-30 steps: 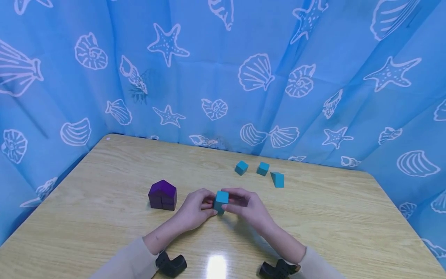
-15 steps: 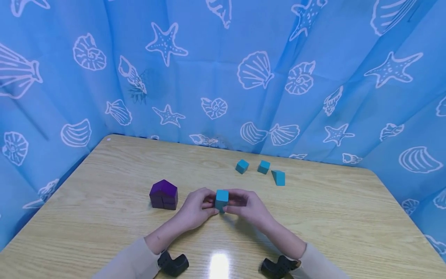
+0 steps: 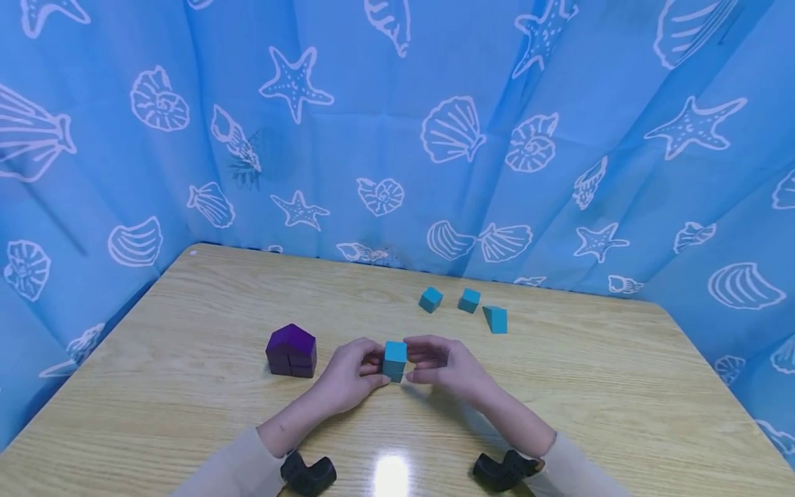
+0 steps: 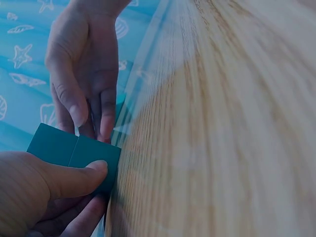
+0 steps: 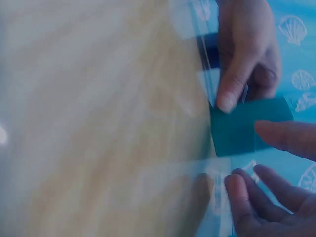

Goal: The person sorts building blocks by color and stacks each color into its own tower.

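Two blue cube blocks stand stacked on the table, an upper block [image 3: 395,352] and a lower block [image 3: 393,377]; a thin seam between them shows in the left wrist view. My left hand [image 3: 349,376] pinches the lower block, its thumb [image 4: 81,178] on the near face and its fingers behind. My right hand [image 3: 448,367] is just right of the stack, fingers loosely bent and parted, holding nothing. In the left wrist view a small gap separates its fingertips from the blocks.
A purple house-shaped stack of blocks [image 3: 291,351] stands left of my left hand. Farther back lie two blue cubes, one [image 3: 430,299] left of the other [image 3: 469,300], and a blue wedge block [image 3: 496,319]. A blue curtain [image 3: 373,138] hangs behind the wooden table [image 3: 590,386].
My right hand has let go of the upper block and moved slightly right. My left hand has kept its place at the stack, and the seam between the blocks now shows.
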`<state>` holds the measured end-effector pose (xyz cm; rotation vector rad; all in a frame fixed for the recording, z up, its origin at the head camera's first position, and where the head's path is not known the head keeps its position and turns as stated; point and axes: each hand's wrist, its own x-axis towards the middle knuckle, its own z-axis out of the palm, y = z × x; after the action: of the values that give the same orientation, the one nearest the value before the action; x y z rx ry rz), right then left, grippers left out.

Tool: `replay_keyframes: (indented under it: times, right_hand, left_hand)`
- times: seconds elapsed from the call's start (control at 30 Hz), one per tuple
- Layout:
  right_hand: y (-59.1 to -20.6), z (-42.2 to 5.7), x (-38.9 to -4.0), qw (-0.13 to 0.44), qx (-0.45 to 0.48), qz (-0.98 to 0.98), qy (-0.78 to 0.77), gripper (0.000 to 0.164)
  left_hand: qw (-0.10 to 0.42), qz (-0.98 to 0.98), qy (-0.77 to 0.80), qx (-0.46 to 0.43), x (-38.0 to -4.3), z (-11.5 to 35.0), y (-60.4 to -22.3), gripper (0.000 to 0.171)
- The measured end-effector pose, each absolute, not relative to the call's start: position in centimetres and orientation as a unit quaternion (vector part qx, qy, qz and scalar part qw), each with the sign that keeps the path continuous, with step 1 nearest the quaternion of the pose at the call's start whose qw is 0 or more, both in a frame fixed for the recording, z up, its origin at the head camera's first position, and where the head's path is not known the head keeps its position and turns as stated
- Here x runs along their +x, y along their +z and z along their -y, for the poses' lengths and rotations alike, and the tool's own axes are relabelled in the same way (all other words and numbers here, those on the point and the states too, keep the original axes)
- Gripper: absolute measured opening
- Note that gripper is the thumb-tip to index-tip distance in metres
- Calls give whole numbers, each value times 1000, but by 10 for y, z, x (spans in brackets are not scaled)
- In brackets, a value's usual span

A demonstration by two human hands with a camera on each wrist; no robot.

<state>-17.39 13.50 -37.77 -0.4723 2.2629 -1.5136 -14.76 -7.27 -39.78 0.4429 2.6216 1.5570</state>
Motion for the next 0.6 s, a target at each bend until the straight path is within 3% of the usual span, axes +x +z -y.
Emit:
replay_keyframes:
  times: [0.6]
  right_hand:
    - [-379, -144, -207, 90, 15, -787, -611, 47]
  left_hand:
    - [27, -846, 512, 145, -147, 72, -400, 31]
